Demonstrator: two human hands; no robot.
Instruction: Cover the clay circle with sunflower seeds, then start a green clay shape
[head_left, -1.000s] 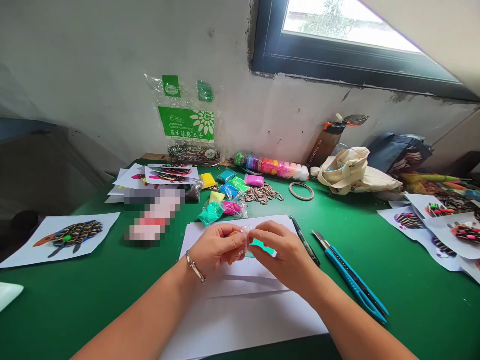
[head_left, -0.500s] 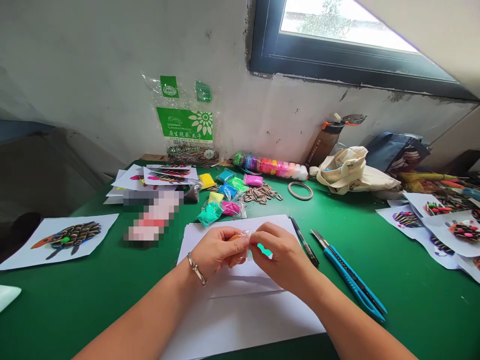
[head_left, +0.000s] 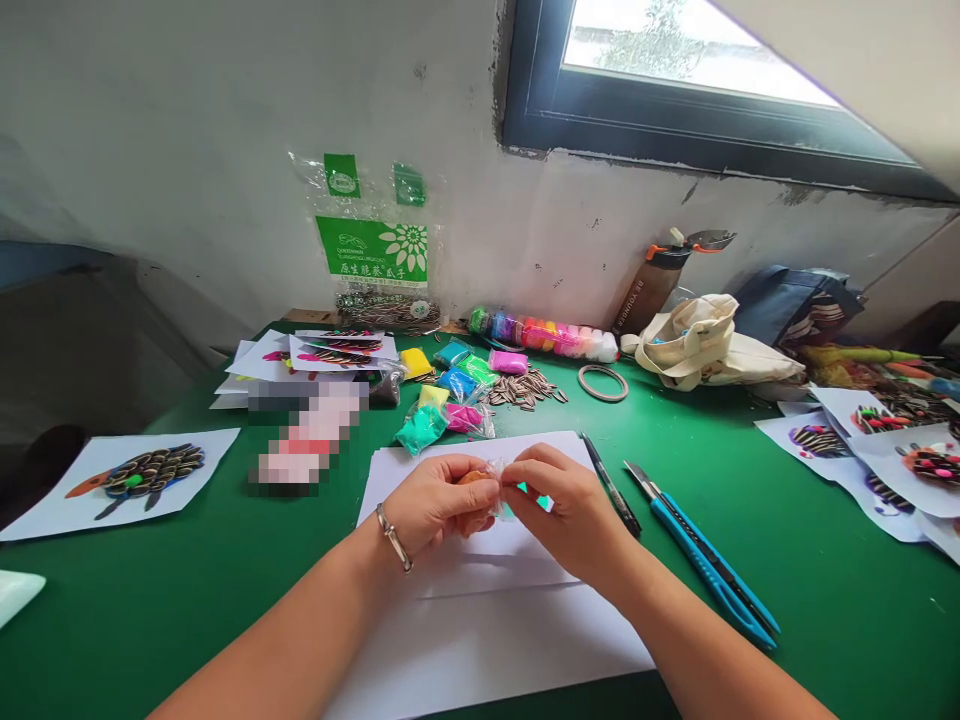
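My left hand (head_left: 450, 500), with a metal bangle at the wrist, is closed around a small clear packet (head_left: 474, 520) with something orange in it. The fingers of my right hand (head_left: 555, 505) pinch the packet's crinkled clear end (head_left: 498, 482), close against my left thumb. Both hands are above a stack of white paper (head_left: 525, 640). A bright teal-green patch (head_left: 536, 495) shows behind my right fingers; what it belongs to is partly hidden.
Right of the paper are a black pen (head_left: 611, 487) and a blue cutter (head_left: 709, 560). Behind are coloured clay packets (head_left: 421, 428), sunflower seeds (head_left: 525, 388), a tape ring (head_left: 602, 383) and a cloth bag (head_left: 686, 340). Seed pictures (head_left: 150, 480) flank both sides.
The view has shifted very slightly. Both hands keep their hold on the packet, and its clear end looks a little more bunched between the fingers.
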